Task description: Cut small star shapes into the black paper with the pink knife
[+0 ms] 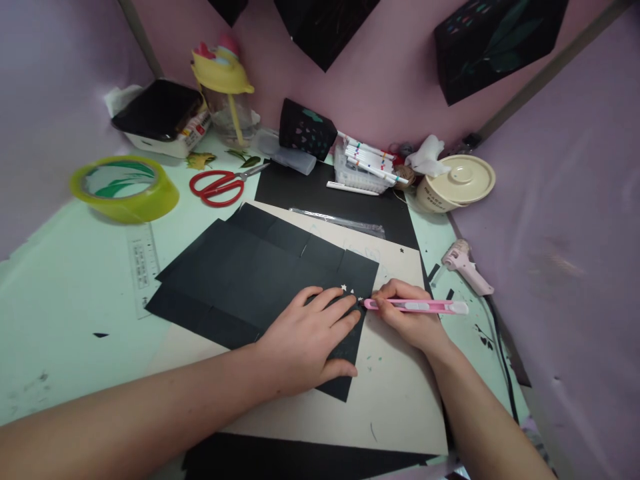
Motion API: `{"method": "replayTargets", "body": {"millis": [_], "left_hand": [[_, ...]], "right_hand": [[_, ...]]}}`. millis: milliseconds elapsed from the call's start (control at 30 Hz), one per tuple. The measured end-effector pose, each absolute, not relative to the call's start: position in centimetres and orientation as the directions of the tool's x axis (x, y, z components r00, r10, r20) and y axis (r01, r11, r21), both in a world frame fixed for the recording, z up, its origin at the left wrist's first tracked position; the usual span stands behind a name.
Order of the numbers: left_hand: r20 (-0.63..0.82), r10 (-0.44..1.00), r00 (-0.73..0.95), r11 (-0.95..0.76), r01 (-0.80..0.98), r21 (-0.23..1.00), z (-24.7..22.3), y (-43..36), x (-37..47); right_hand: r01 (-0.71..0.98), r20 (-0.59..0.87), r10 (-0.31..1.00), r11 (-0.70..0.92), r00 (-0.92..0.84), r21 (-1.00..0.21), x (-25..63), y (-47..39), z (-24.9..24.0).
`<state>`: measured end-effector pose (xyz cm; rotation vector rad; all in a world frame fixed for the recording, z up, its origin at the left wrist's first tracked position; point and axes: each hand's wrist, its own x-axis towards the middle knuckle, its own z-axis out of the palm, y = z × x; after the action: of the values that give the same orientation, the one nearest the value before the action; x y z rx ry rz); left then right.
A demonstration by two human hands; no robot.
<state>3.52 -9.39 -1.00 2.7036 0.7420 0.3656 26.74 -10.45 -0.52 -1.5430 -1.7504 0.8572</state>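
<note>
Left hand [313, 340]: palm down, fingers spread, gripping nothing, laid on a black sheet [225, 273].

Right hand [410, 313]: fingers closed round a pink knife [425, 306] with a pale slider; its tip is at the sheet's right edge, just beside the left fingertips. No brand can be read on it.

Black sheet: under the left fingers and reaching out to their left, over a pale board [400, 393]; blue pen scribbles on the board, beyond the fingers, form no readable words.

Small white stars [343, 288]: on the sheet, at the left fingertips; whether openings or pieces, cannot tell.

Farther left of the left fingers: ruler [143, 267], clear, printed panel too small to read; tape roll [165, 199], yellowish, green print inside, unreadable; scissors [235, 179], red handles.

Far left, beyond the fingers: phone [157, 107] on a white box [155, 145], whose red and yellow label is illegible; cup [223, 75], yellow lid and straw.

Straight beyond the fingers: white basket [357, 179] of markers [367, 157] with coloured bands.

Beyond the right fingers: cream tub [430, 197], dark capitals on its side, wording uncertain.

Right of the right fingers: pink glue gun [467, 270], black cord.
</note>
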Motion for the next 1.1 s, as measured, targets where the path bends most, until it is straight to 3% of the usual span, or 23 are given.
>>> {"method": "replayTargets", "body": {"millis": [1100], "left_hand": [[0.147,0.526,0.838,-0.813,0.445,0.375,-0.77,-9.38,3.49]], "right_hand": [[0.553,0.029,0.992,0.095,-0.126,-0.828,26.84,-10.25,-0.40]]}}
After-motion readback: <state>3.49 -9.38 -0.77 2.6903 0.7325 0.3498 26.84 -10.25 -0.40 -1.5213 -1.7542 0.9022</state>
